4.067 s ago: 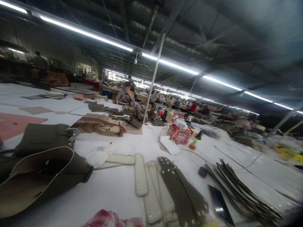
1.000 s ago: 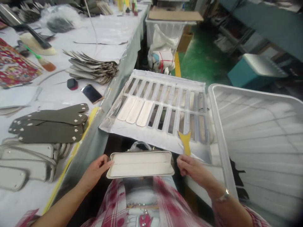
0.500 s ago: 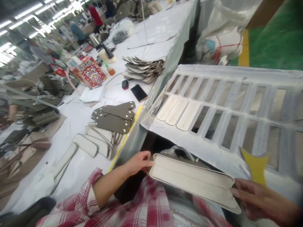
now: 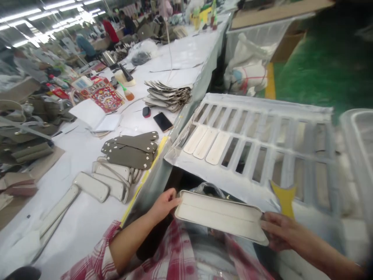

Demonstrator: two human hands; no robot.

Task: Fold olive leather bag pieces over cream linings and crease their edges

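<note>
Fingers of the left hand [image 4: 166, 204] and right hand [image 4: 279, 229] pinch opposite ends of a cream panel [image 4: 221, 217], by the edges, seemingly to keep its face clear; held above the plaid shirt [image 4: 186, 252], before a slatted rack [image 4: 262, 103] bearing three cream strips [image 4: 205, 142].

The cream panel [image 4: 221, 217] spans the gap between the left hand [image 4: 164, 206] and the right hand [image 4: 282, 229]. Just past the right hand, a yellow scraper [image 4: 284, 198] shows against a pale grey rack [image 4: 256, 155], which carries 3 cream strips [image 4: 205, 143]. Behind the left hand runs a red-and-white plaid sleeve [image 4: 93, 249]. Beyond that hand lie olive-green strips [image 4: 129, 155] with white corner flecks, beside yellow tape [image 4: 143, 186]; farther off sits a red-and-gold patterned box [image 4: 101, 95]. Well past the right hand, the green floor [image 4: 320, 58] carries a yellow stripe [image 4: 270, 81].
</note>
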